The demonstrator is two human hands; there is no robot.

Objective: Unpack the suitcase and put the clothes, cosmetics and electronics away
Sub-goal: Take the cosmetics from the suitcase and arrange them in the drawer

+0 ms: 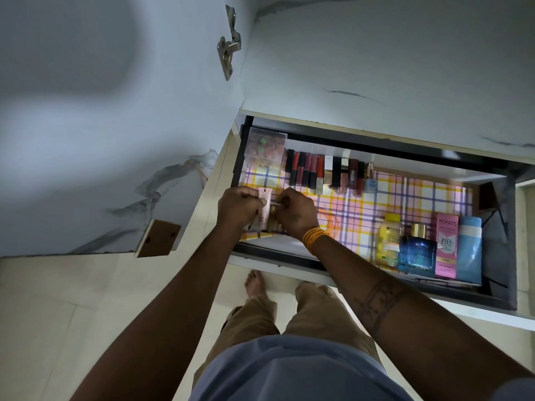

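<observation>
An open drawer [376,146] lined with checked paper [376,204] holds cosmetics. My left hand [238,205] grips a small pink tube [264,208] upright over the drawer's left front corner. My right hand [295,212], with orange bangles at the wrist, is curled right beside it and pinches something small that I cannot make out. A row of lipsticks and glosses [327,172] lies along the back. A clear box [265,149] sits in the back left corner.
At the drawer's right front stand a yellow bottle [389,241], a dark blue box [417,253], a pink BB cream box [447,244] and a blue pack [469,250]. An open cabinet door [115,140] hangs on the left. My bare foot [254,283] is on the tiled floor.
</observation>
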